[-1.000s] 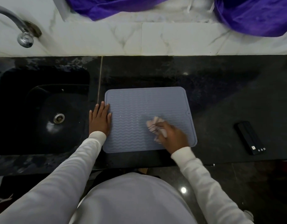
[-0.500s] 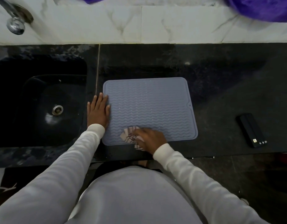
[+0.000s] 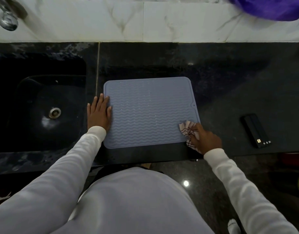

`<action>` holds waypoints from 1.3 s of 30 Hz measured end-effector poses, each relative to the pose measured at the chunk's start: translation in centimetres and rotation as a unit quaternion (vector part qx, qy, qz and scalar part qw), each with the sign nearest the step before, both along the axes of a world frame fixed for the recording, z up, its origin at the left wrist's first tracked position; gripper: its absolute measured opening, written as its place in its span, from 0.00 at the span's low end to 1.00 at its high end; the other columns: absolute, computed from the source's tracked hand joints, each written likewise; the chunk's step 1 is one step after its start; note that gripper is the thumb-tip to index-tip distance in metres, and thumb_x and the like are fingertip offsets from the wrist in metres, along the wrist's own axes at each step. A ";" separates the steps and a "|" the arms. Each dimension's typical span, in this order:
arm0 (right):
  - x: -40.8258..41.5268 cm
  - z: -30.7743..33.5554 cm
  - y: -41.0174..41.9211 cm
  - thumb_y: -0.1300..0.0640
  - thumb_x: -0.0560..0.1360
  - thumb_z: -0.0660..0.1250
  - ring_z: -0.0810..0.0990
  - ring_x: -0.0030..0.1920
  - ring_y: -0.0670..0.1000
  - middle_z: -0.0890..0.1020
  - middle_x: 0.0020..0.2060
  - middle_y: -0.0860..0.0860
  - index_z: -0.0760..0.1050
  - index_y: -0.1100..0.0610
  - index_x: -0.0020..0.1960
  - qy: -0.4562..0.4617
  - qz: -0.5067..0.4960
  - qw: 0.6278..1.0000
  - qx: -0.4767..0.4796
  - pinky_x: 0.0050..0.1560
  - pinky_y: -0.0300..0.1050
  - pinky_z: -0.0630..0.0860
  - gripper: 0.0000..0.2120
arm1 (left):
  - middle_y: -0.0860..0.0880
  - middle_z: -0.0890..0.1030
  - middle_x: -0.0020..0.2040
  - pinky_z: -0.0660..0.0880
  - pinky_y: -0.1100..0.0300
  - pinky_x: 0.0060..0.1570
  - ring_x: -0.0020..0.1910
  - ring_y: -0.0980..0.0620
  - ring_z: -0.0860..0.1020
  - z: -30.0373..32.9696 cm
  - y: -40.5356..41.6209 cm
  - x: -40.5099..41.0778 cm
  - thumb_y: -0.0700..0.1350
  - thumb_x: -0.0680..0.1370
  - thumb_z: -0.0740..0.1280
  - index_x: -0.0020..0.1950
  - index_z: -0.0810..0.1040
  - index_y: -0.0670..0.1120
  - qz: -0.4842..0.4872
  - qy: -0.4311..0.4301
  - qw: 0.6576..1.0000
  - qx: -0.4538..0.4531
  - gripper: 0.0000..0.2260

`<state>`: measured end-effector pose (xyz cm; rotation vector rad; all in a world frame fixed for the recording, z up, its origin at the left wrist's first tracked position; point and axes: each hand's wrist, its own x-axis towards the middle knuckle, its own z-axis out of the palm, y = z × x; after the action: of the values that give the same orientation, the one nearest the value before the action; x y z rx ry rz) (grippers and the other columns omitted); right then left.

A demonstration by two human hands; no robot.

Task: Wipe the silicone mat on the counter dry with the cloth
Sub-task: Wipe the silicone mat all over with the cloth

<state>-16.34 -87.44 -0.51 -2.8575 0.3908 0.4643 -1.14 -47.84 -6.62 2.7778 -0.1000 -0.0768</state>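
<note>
A blue-grey silicone mat [image 3: 150, 114] with wavy ridges lies flat on the black counter [image 3: 229, 92], just right of the sink. My left hand [image 3: 99, 112] lies flat with straight fingers on the mat's left edge, partly on the counter. My right hand [image 3: 204, 141] grips a bunched white cloth with dark stripes [image 3: 189, 130] at the mat's near right corner. The cloth hides that corner and overhangs onto the counter.
A black sink [image 3: 39, 105] with a metal drain sits to the left, a chrome tap [image 3: 8, 19] above it. A dark phone-like device [image 3: 256, 130] lies on the counter at the right. White marble backsplash and purple fabric [image 3: 270, 7] run behind. The counter's front edge is close.
My right hand has swept the cloth along the mat's near edge, from the near left area to the near right corner. The left hand stays on the mat's left edge.
</note>
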 end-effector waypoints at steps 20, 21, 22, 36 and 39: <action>17.3 -0.6 27.5 0.56 0.79 0.57 0.72 0.61 0.62 0.65 0.67 0.60 0.55 0.50 0.77 -0.096 0.185 0.977 0.052 0.56 0.57 0.72 0.27 | 0.48 0.65 0.76 0.49 0.45 0.76 0.77 0.48 0.57 -0.3 0.0 0.0 0.51 0.81 0.47 0.75 0.66 0.47 0.013 -0.023 1.000 -0.002 0.24; 17.4 -1.0 27.6 0.58 0.80 0.56 0.71 0.61 0.62 0.64 0.68 0.60 0.53 0.49 0.77 -0.092 0.190 0.977 0.038 0.56 0.57 0.73 0.27 | 0.48 0.66 0.76 0.49 0.45 0.76 0.77 0.48 0.57 -0.4 0.0 0.0 0.51 0.81 0.46 0.75 0.66 0.47 0.014 -0.023 1.000 -0.002 0.25; 17.4 -1.3 27.4 0.59 0.80 0.55 0.72 0.60 0.63 0.63 0.69 0.61 0.52 0.49 0.77 -0.092 0.197 0.976 0.022 0.55 0.57 0.73 0.28 | 0.48 0.66 0.76 0.49 0.45 0.76 0.77 0.48 0.57 -0.4 0.0 0.0 0.51 0.81 0.46 0.75 0.67 0.47 0.012 -0.024 1.000 0.001 0.24; 15.4 -1.3 13.0 0.62 0.79 0.56 0.80 0.46 0.64 0.64 0.70 0.62 0.58 0.46 0.76 -0.076 0.112 0.989 -0.058 0.45 0.56 0.76 0.28 | 0.53 0.52 0.80 0.44 0.46 0.77 0.79 0.51 0.48 -0.5 0.0 -0.3 0.51 0.83 0.46 0.80 0.52 0.53 0.011 0.003 1.000 0.001 0.23; 14.7 -1.4 9.0 0.63 0.77 0.58 0.80 0.42 0.66 0.69 0.65 0.63 0.63 0.47 0.74 -0.110 0.064 0.991 -0.051 0.41 0.58 0.77 0.27 | 0.53 0.51 0.80 0.44 0.46 0.77 0.79 0.51 0.47 -0.3 0.0 -0.3 0.52 0.83 0.45 0.80 0.52 0.53 0.011 0.009 1.000 0.009 0.24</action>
<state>-1.68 -78.47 -1.92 -3.0044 0.1990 0.1509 -1.43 -47.81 -6.93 2.7943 -0.0632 -0.0985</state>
